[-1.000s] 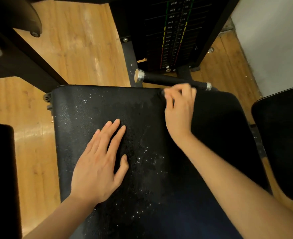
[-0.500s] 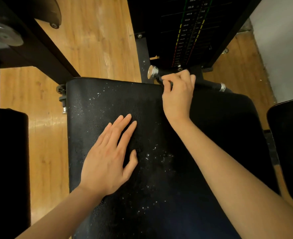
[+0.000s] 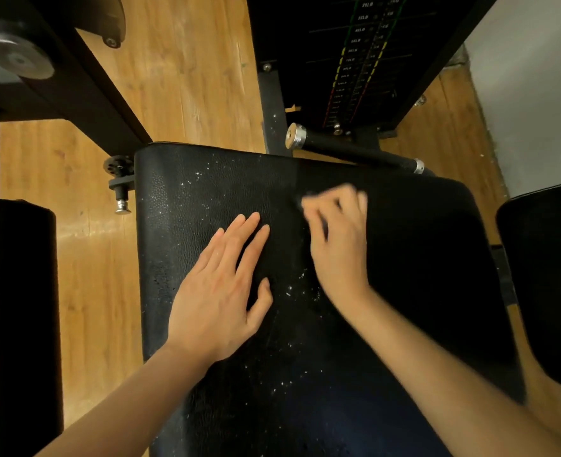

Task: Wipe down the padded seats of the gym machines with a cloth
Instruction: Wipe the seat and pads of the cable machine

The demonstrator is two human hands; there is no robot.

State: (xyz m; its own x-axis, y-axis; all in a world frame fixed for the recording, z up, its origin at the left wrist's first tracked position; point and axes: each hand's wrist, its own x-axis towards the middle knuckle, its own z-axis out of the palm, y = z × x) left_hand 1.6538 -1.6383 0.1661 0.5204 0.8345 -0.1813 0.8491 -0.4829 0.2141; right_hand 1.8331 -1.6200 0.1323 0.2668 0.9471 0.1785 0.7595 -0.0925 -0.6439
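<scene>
Trouble brewing — right hand (image 3: 336, 239) is blurring, fingers curled, its grip impossible to read; no cloth showing. Left hand (image 3: 221, 285) is pressing flat on the speckled black padded seat (image 3: 404, 258) — specks may just smear.

Left hand (image 3: 221, 288) flat on black seat (image 3: 421, 258).

Gym floor and machine parts around the bench.
A weight stack (image 3: 358, 61) with coloured labels stands on the wood floor (image 3: 186, 77); a black bar (image 3: 355, 150) with a silver end cap lies before it, a knob (image 3: 120, 189) at left, white wall (image 3: 536, 94) at right.
</scene>
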